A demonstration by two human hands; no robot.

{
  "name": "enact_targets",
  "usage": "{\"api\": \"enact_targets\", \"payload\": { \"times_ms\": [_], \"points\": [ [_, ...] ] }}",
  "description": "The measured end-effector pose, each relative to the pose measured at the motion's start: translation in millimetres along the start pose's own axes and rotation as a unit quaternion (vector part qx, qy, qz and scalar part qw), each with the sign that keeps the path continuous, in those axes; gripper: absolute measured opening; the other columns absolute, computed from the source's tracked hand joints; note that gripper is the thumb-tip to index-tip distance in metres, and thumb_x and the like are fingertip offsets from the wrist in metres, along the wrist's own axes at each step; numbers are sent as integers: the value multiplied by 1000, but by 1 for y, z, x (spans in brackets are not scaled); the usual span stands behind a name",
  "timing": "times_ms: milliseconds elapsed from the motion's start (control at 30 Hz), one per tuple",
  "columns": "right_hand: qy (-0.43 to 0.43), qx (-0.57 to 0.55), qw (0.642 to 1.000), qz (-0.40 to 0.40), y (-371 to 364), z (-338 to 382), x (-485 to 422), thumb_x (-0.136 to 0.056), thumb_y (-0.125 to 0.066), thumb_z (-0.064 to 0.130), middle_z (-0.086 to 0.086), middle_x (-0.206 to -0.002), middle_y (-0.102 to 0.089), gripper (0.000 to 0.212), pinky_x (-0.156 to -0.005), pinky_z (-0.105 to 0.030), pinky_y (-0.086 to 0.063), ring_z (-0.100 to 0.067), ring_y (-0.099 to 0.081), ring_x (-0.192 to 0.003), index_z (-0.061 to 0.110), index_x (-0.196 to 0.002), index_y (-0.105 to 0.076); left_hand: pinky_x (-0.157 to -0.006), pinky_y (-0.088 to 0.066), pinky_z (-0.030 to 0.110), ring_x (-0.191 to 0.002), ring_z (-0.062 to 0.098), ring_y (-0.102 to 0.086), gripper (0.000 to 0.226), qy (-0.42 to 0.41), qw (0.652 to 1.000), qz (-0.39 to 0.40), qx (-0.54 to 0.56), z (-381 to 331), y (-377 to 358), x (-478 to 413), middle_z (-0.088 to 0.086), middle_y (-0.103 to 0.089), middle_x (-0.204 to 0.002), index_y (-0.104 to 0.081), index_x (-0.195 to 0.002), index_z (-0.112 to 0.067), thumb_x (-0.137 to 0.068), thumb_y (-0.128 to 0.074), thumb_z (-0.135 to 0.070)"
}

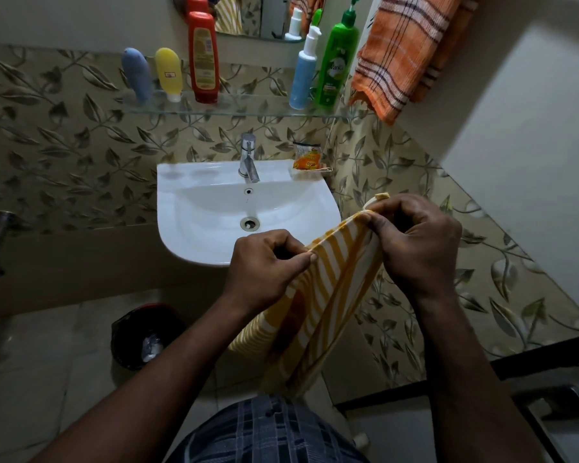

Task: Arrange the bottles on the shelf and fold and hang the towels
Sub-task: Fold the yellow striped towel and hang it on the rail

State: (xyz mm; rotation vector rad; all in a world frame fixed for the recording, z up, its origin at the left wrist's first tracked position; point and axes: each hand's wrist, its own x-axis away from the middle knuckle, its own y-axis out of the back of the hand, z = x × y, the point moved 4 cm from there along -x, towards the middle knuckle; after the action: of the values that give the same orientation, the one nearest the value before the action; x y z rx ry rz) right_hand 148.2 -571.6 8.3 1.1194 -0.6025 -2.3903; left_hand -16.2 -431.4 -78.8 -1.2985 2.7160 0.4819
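A yellow and white striped towel (321, 295) hangs down in front of me, stretched by its top edge between both hands. My left hand (264, 265) pinches the left part of that edge and my right hand (415, 242) grips the right corner. On the glass shelf (241, 110) above the sink stand a grey-blue tube (137, 75), a yellow tube (168, 73), a red bottle (204, 56), a blue and white pump bottle (303, 70) and a green pump bottle (336, 60). An orange checked towel (401, 51) hangs at the upper right.
The white sink (194, 208) with a chrome tap (248, 157) is below the shelf. An orange sachet (308, 158) lies on the sink's back right corner. A black bin (144, 335) stands on the floor at the left. The tiled wall runs close on the right.
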Motion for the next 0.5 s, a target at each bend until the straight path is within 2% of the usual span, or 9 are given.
{"api": "enact_targets", "payload": {
  "times_ms": [133, 267, 367, 433, 500],
  "points": [
    [-3, 11, 1000, -18, 1, -4, 2, -84, -85, 24, 9, -91, -73, 12, -77, -20, -57, -2, -69, -85, 18, -92, -79, -66, -63, 39, -71, 9, -72, 18, -14, 999, -25, -42, -7, 3, -2, -7, -75, -76, -71, -80, -20, -83, -88, -24],
    [-21, 28, 999, -23, -2, -10, 3, -83, -86, 25, 8, -90, -73, 13, -76, -19, -56, -4, -68, -82, 18, -91, -80, -77, -64, 35, -79, 4, -74, 12, 8, 1000, -4, -25, -11, 1, -3, -10, -78, -82, -80, -100, -22, -89, -82, -20],
    [-25, 53, 998, -32, -8, -16, 6, -80, -89, 24, 8, -92, -72, 18, -79, -22, -54, -4, -63, -84, 18, -93, -80, -80, -63, 35, -82, 3, -74, 6, 26, 999, -2, -27, -10, -1, -7, -11, -79, -85, -84, -95, -20, -92, -78, -19],
    [-42, 84, 995, -25, -14, -23, 9, -78, -90, 22, 5, -102, -71, 27, -86, -26, -54, -2, -58, -93, 16, -102, -79, -75, -59, 28, -80, 4, -72, 6, 39, 999, -10, -34, -8, -3, -9, -10, -77, -83, -82, -91, -21, -93, -76, -21],
    [-76, 66, 995, -25, -17, -30, 13, -80, -88, 20, 2, -110, -71, 32, -93, -31, -57, -6, -61, -100, 15, -110, -78, -68, -52, 19, -77, 4, -70, 8, 54, 997, -23, -41, -5, -3, -11, -10, -75, -80, -79, -87, -23, -94, -75, -22]
  ]
}}
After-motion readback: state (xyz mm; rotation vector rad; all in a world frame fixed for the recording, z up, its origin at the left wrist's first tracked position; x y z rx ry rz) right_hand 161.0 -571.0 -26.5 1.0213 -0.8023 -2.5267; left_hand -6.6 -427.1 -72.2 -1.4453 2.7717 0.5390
